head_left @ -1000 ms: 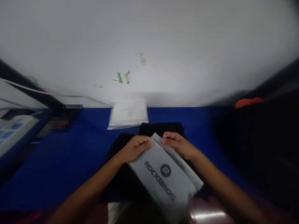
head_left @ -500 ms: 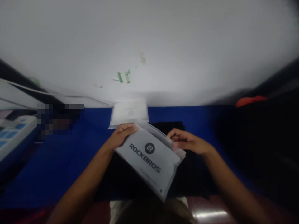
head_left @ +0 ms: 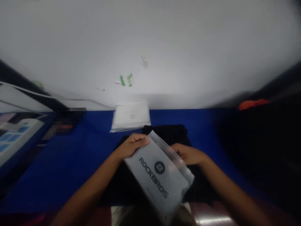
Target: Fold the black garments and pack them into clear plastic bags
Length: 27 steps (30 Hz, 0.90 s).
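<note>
A frosted plastic pouch (head_left: 152, 179) with a black ROCKBROS print and a clear strip along its upper right edge is tilted in front of me. My left hand (head_left: 131, 146) grips its upper left corner, thumb on the printed face. At the clear strip is my right hand (head_left: 189, 153), its fingers bent and partly covered by the pouch. Whether those fingertips are inside the pouch or behind it, I cannot tell. Beneath both hands lies folded black fabric (head_left: 166, 133), largely covered by the pouch and arms.
A stack of similar white pouches (head_left: 131, 116) rests against the wall on the blue table surface (head_left: 77, 157). On the left is a white-and-blue item (head_left: 16, 135), with a cable (head_left: 58, 98) running along the wall. A large dark mass and an orange object (head_left: 252, 103) are at right.
The pouch has come lower and slightly right, turning steeper. My right hand has gone from pinching near the strip's edge to having its fingers partly covered by the pouch.
</note>
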### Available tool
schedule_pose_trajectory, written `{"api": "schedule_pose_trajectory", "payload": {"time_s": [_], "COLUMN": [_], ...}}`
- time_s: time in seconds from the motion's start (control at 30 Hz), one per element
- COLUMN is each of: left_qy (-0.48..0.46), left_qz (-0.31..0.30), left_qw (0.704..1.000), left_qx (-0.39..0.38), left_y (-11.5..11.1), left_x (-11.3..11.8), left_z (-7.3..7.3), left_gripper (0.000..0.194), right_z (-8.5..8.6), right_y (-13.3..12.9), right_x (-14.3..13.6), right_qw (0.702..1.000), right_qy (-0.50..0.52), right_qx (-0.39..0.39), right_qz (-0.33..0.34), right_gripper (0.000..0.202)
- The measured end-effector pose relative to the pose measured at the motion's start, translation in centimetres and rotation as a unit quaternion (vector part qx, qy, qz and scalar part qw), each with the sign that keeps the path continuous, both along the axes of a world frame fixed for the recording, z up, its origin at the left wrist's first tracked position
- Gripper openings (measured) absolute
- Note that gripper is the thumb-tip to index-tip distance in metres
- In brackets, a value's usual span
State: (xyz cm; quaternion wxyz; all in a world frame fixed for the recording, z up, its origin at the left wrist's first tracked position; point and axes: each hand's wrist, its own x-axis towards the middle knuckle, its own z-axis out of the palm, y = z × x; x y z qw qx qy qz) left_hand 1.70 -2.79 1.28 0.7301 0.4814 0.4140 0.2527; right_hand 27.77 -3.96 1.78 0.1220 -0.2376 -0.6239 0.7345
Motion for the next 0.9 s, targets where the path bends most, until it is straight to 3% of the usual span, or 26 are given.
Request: {"api": "schedule_pose_trajectory", "payload": {"time_s": [0.13, 0.23, 0.3, 0.37, 0.43, 0.5, 0.57, 0.63, 0.73, 0.9], "left_qy": [-0.013, -0.087, -0.14, -0.154, -0.119, -0.057, -0.011, 0.001, -0.023, -0.127], "left_qz": [0.038, 0.106, 0.109, 0.063, -0.029, -0.108, -0.114, -0.051, 0.09, 0.325], "left_qw": [0.999, 0.99, 0.984, 0.986, 0.992, 0.992, 0.993, 0.998, 0.995, 0.934], "left_qx": [-0.006, -0.024, -0.031, -0.017, 0.004, 0.013, 0.019, 0.033, 0.049, 0.071], "left_y": [0.4, 1.0, 1.2, 1.0, 0.5, 0.2, 0.2, 0.6, 1.5, 2.7], "left_x": [-0.3, -0.5, -0.5, -0.3, -0.1, 0.0, -0.2, -0.7, -1.3, -1.5], "left_z": [0.0, -0.1, -0.3, -0.5, -0.6, -0.8, -0.9, -1.0, -1.0, -0.6], "left_gripper": [0.032, 0.052, 0.069, 0.071, 0.059, 0.045, 0.034, 0.029, 0.026, 0.025], "right_z": [-0.7, -0.9, -0.9, -1.1, -1.5, -2.0, -2.3, -2.3, -1.6, -1.0], "right_y": [-0.3, -0.4, -0.3, -0.2, 0.0, 0.3, 0.5, 0.6, 0.5, 0.2], "right_x": [-0.5, -0.6, -0.5, -0.3, -0.2, -0.1, 0.0, 0.2, 0.5, 0.4], "right_qw": [0.999, 0.994, 0.977, 0.947, 0.919, 0.904, 0.898, 0.895, 0.89, 0.891], "right_qy": [0.026, 0.067, 0.093, 0.106, 0.105, 0.091, 0.081, 0.086, 0.104, 0.106], "right_qx": [0.035, 0.024, 0.032, 0.056, 0.081, 0.093, 0.083, 0.049, -0.024, -0.078], "right_qz": [0.004, -0.087, -0.191, -0.298, -0.372, -0.407, -0.424, -0.436, -0.443, -0.434], "right_gripper": [0.026, 0.022, 0.023, 0.025, 0.027, 0.028, 0.029, 0.03, 0.03, 0.03]}}
